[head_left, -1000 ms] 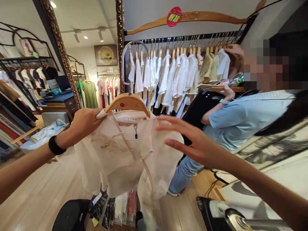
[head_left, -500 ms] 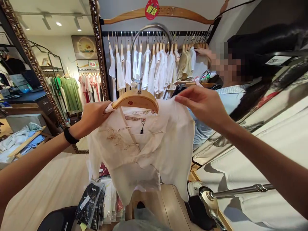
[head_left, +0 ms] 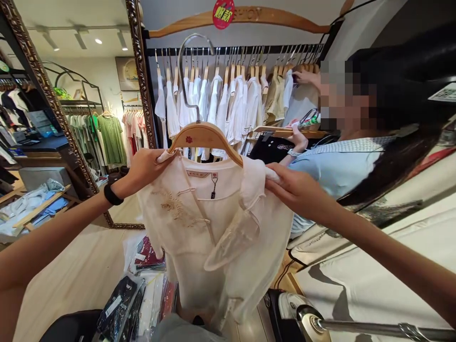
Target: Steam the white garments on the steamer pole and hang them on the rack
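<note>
A cream blouse with embroidery and knotted fastenings hangs open at the front in mid-air before me. Inside its shoulders sits a wooden hanger, its metal hook pointing up and hooked on nothing. My left hand is closed around the blouse's left-side shoulder and the hanger end within it. Opposite, my right hand grips the other shoulder, fingers wrapped over the cloth. A small black tag dangles at the neckline below the label. The hanger's ends are hidden under fabric.
Behind the blouse stands a rack of white and beige garments. A person works close on the right. Bagged clothes lie low on the floor, a metal steamer pole at lower right. An ornate mirror leans left.
My right hand has gone from pinching the blouse's shoulder to gripping it more fully, slightly lower. The hanger has tilted and the collar has folded open. The person's other hand now shows.
</note>
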The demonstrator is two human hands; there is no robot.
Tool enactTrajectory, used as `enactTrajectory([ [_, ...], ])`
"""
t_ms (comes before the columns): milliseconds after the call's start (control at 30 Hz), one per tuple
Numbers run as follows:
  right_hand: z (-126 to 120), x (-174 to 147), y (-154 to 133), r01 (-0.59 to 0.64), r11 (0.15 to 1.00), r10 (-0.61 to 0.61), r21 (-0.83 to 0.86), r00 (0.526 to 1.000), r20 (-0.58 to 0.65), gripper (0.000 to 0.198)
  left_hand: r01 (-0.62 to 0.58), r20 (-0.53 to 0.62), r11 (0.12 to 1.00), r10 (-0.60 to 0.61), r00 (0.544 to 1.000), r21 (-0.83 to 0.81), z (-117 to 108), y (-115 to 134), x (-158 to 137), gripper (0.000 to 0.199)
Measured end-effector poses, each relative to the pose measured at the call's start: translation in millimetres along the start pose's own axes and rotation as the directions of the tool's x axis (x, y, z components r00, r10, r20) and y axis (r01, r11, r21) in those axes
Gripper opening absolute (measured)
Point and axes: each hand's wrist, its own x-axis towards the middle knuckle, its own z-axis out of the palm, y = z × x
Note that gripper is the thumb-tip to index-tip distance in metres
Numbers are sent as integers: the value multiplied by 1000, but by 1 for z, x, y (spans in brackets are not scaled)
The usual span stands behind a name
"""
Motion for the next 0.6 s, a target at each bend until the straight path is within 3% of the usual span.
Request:
enactTrajectory([
  [100, -2, 9, 5, -12, 968, -12, -252, 996, -94, 39, -25, -13, 999, 26, 1000, 22, 8, 10, 15, 58],
  [233, -15, 16, 12, -10, 923, -29, -386, 995, -94, 44, -49, -27, 998, 50, 998, 32, 16, 12, 33, 58],
  [367, -28, 16, 11, 28, 946, -80, -323, 986, -147, 55, -76, -43, 997, 77, 996, 31, 23, 15, 47, 54],
  [500, -31, 21, -1, -10, 975, -74, -222, 927, -368, 52, -122, -42, 992, 124, 991, 40, 30, 27, 59, 47],
  [533, -31, 25, -3, 3, 980, -80, -197, 920, -384, 52, -132, -43, 990, 134, 990, 44, 32, 29, 63, 45],
  [600, -30, 35, -3, 76, 982, -124, -173, 950, -287, 55, -139, -48, 989, 142, 989, 53, 34, 31, 70, 41],
])
